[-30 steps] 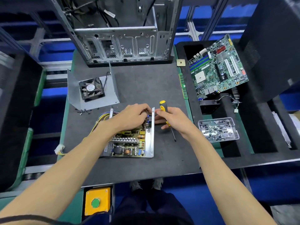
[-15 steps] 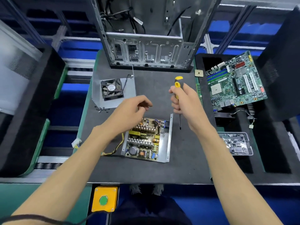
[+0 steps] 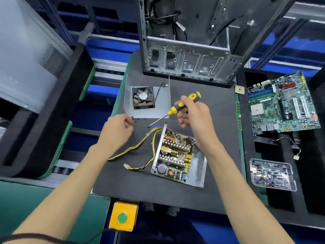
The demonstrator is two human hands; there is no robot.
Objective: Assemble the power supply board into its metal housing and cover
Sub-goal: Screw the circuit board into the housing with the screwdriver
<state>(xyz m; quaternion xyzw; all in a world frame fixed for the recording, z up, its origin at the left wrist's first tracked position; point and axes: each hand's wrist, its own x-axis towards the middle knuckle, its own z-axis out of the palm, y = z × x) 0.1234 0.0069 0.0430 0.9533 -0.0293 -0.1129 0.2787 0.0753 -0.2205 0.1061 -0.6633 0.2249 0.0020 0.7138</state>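
- The power supply board (image 3: 175,156) sat in its open metal housing (image 3: 199,169) on the black desk (image 3: 133,187), near the desk's centre, with one wall upright at the board's 9 o'clock edge.
- One bundle of yellow and black wires (image 3: 140,148) ran out of the housing toward 8 o'clock and ended in a white plug.
- The bent metal cover (image 3: 149,101) lay at 11 o'clock from the board and held one black fan (image 3: 143,100).
- One clear tray (image 3: 272,174) at 3 o'clock held many small parts, too blurred to count.
- One motherboard (image 3: 283,104) lay at 2 o'clock, and one open computer case (image 3: 190,55) stood at 12 o'clock.
- Your right hand (image 3: 194,113) gripped one yellow and black screwdriver (image 3: 177,108), tip pointing toward 8 o'clock.
- Your left hand (image 3: 117,131) pinched a small dark screw (image 3: 132,117) beside the cover's near edge.
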